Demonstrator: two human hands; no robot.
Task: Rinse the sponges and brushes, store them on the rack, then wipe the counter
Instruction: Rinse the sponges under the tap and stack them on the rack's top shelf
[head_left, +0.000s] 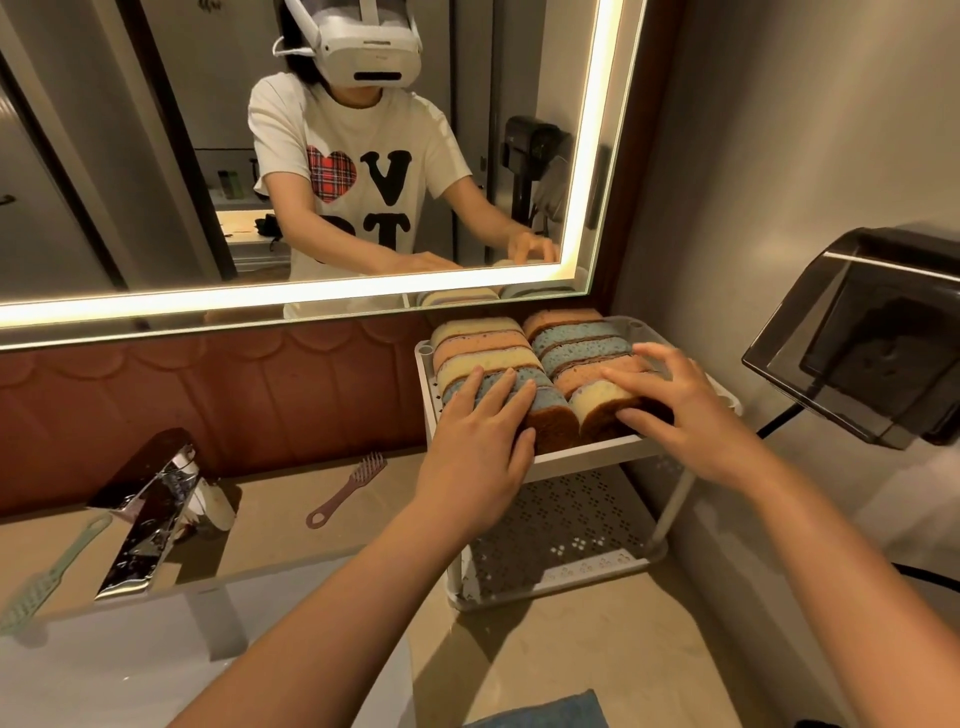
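Now both hands lie on the racked sponges

Leftmost, a green brush (36, 587) lies on the surface (545, 654) beside the chrome faucet (150, 514); further right a mauve brush (347, 488) lies near the back wall, apart from the rack; the left hand (478, 457) rests flat on the blue sponges of the left row, fingers straight and gripping nothing; the sponges (488, 343), yellow, orange and blue, stand on edge in two rows on the top tier of the white rack (587, 452), which stands at the surface's right end; the right hand (691, 415) covers the right row, fingers spread and barely bent, thumb against the front sponge's brown face, closed round nothing; a dark cover (857, 332) juts from the right wall.
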